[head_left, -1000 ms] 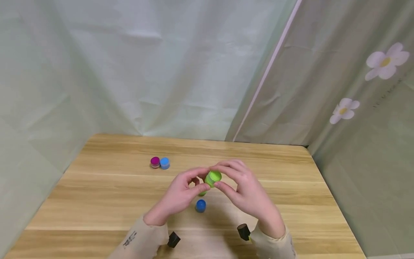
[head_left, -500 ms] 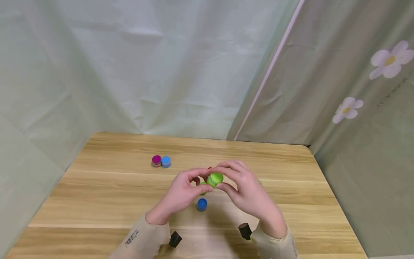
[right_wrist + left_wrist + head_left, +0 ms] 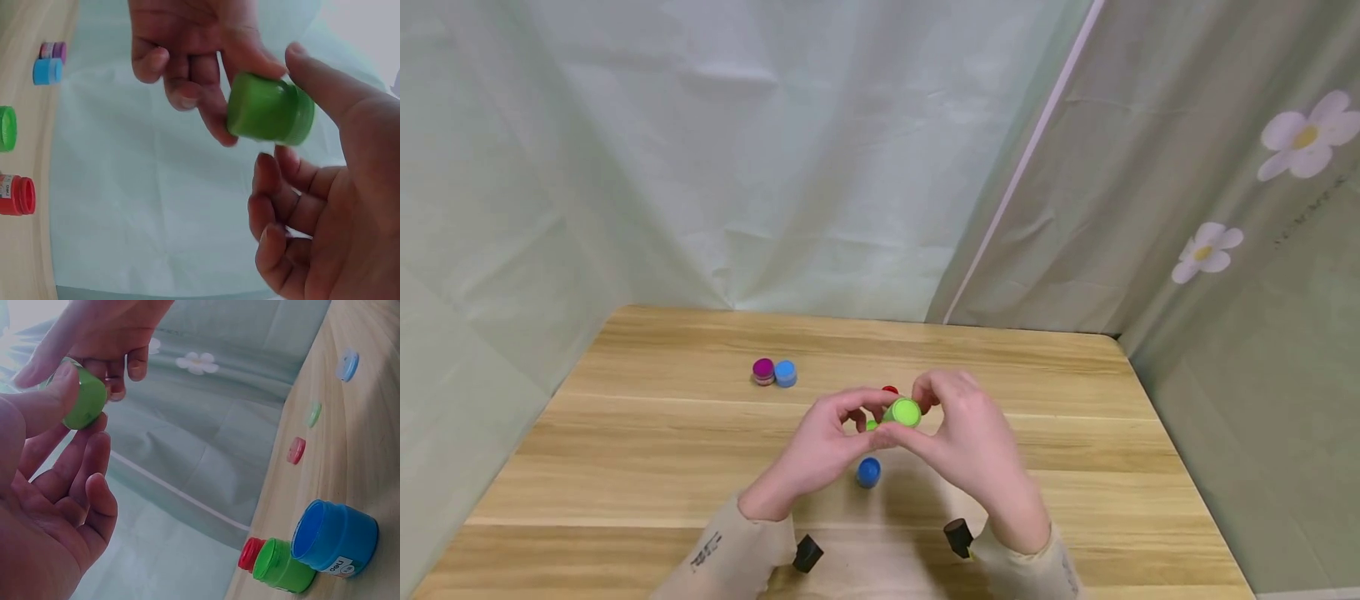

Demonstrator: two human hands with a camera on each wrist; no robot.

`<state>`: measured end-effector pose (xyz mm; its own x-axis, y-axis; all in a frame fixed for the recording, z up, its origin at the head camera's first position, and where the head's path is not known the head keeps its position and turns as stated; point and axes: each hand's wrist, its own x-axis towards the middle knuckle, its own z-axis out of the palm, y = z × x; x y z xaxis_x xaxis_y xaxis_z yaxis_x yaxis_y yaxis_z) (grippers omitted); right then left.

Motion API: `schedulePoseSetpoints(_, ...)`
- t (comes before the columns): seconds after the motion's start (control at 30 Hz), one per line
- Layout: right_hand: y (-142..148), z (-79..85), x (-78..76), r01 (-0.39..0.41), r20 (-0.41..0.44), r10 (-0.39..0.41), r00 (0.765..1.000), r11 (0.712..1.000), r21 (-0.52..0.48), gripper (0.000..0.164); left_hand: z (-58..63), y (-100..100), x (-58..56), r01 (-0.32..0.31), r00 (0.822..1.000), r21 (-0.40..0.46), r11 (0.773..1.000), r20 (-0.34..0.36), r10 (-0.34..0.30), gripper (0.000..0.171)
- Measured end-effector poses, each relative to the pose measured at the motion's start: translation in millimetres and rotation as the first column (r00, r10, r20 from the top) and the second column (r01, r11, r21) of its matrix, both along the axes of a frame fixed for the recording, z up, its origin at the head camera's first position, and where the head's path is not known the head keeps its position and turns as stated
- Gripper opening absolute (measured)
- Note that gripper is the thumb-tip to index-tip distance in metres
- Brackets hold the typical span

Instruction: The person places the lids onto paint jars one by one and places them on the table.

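A small green jar [image 3: 257, 112] is held between the thumb and fingers of my left hand [image 3: 812, 450], raised above the table. Its green lid [image 3: 907, 412] faces up toward the head view. My right hand [image 3: 981, 437] curls its thumb and forefinger round the lid's edge, the thumb meeting the left thumb in the head view. A slight gap shows between a right fingertip and the lid in the right wrist view. Below stand an open blue jar [image 3: 337, 540], another open green jar [image 3: 284, 569] and a red jar [image 3: 250, 555].
Closed purple [image 3: 763, 372] and light blue [image 3: 786, 374] jars stand together at the back left. Blue [image 3: 348, 365], green [image 3: 314, 415] and red [image 3: 296, 450] lids lie on the wooden table [image 3: 625, 442]. Curtains hang around it.
My right hand has turned clockwise about the lid: its thumb swung to the left, its forefinger to the right. My left hand keeps its hold on the jar.
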<state>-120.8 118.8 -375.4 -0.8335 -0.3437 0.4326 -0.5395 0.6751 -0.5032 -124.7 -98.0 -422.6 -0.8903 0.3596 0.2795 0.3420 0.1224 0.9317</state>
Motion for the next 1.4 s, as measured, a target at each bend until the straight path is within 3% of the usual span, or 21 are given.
schedulePoseSetpoints(0.13,-3.9,-2.2,0.6,0.049,-0.005,-0.049,0.999,0.998,0.027,0.050,1.2,0.9,0.1,0.008,1.000,0.005,1.000,-0.002,-0.008,0.034)
schedulePoseSetpoints(0.23,-3.7,-2.0,2.6,0.055,0.052,-0.055,0.997,0.998,0.005,0.053,1.3,1.3,0.5,0.017,1.000,0.013,1.000,-0.008,-0.017,0.035)
schedulePoseSetpoints(0.33,1.0,-0.7,2.4,-0.011,0.081,0.015,0.997,0.998,-0.055,0.058,0.5,1.5,0.5,0.022,1.000,0.028,0.999,-0.011,-0.022,0.035)
schedulePoseSetpoints(0.4,6.1,0.6,0.7,-0.104,0.044,0.108,0.993,0.991,-0.088,0.060,0.2,1.6,0.2,0.028,1.000,0.036,0.999,-0.010,-0.028,0.036)
schedulePoseSetpoints(0.47,10.6,3.1,-2.9,-0.223,-0.030,0.222,0.975,0.972,-0.076,0.059,-0.5,1.3,-0.6,0.039,0.999,0.038,0.999,-0.017,-0.038,0.036)
schedulePoseSetpoints(0.57,14.8,5.3,-8.3,-0.363,-0.142,0.360,0.922,0.932,0.002,0.052,0.2,0.1,-1.0,0.054,0.999,0.025,0.998,-0.010,-0.054,0.034)
schedulePoseSetpoints(0.63,15.5,5.8,-11.0,-0.411,-0.187,0.414,0.891,0.910,0.053,0.048,0.6,-1.1,-1.1,0.064,0.998,0.015,0.998,-0.005,-0.064,0.033)
schedulePoseSetpoints(0.73,15.4,5.3,-12.4,-0.433,-0.205,0.441,0.874,0.897,0.085,0.045,0.6,-2.9,-1.1,0.081,0.997,0.016,0.997,0.011,-0.081,0.032)
schedulePoseSetpoints(1.1,15.2,5.8,-13.2,-0.410,-0.222,0.419,0.881,0.908,0.086,0.037,1.7,-4.2,-0.6,0.109,0.994,0.017,0.994,0.016,-0.110,0.034)
schedulePoseSetpoints(1.4,16.9,4.6,-9.2,-0.320,-0.135,0.329,0.934,0.943,0.088,0.031,0.6,-4.9,0.6,0.091,0.996,-0.007,0.996,-0.009,-0.091,0.035)
